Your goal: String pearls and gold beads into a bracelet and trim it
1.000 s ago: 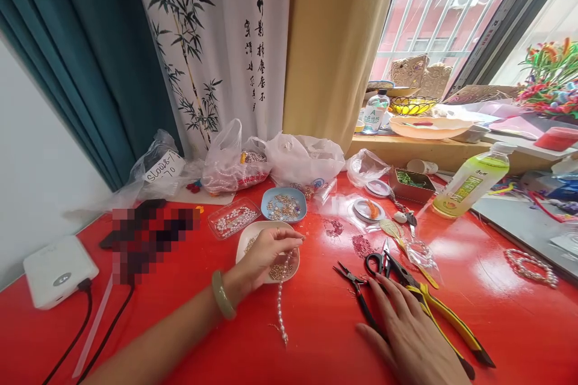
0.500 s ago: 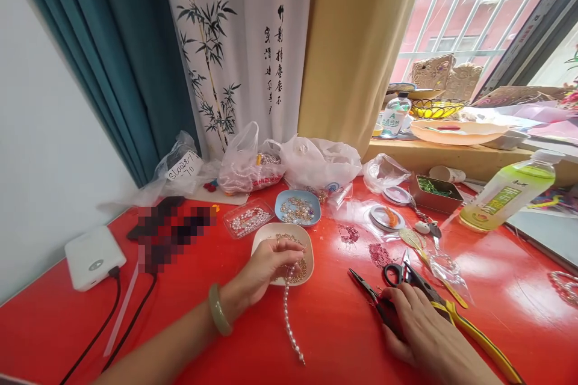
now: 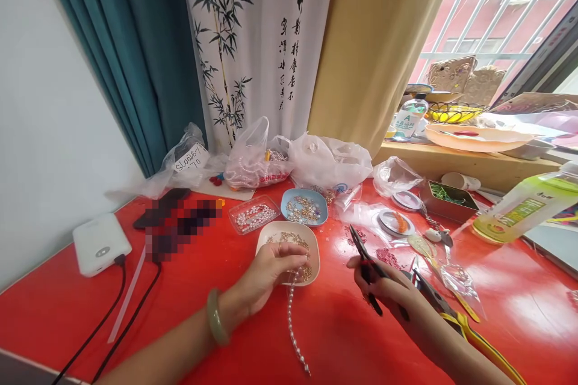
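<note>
My left hand (image 3: 275, 271), with a green bangle (image 3: 217, 317) at the wrist, pinches the upper end of a strand of pearl beads (image 3: 291, 319). The strand hangs down in front of a cream dish (image 3: 262, 237) of small gold beads, its lower end near the table's front. My right hand (image 3: 383, 283) is closed around black-handled needle-nose pliers (image 3: 363, 249), their tips pointing up and away to the left. Behind the cream dish are a blue dish (image 3: 285, 195) of mixed beads and a clear box (image 3: 232, 210) of white pearls.
Yellow-handled pliers (image 3: 478, 337) lie at the right, beside scissors partly hidden by my right hand. Small red beads (image 3: 388, 257) are scattered on the red table (image 3: 180, 295). Plastic bags (image 3: 332, 159) line the back; a green drink bottle (image 3: 526, 207) lies at the right.
My right hand has lifted the needle-nose pliers off the table, turning their tips upward. The left hand still holds the pearl strand. The whole view has shifted slightly.
</note>
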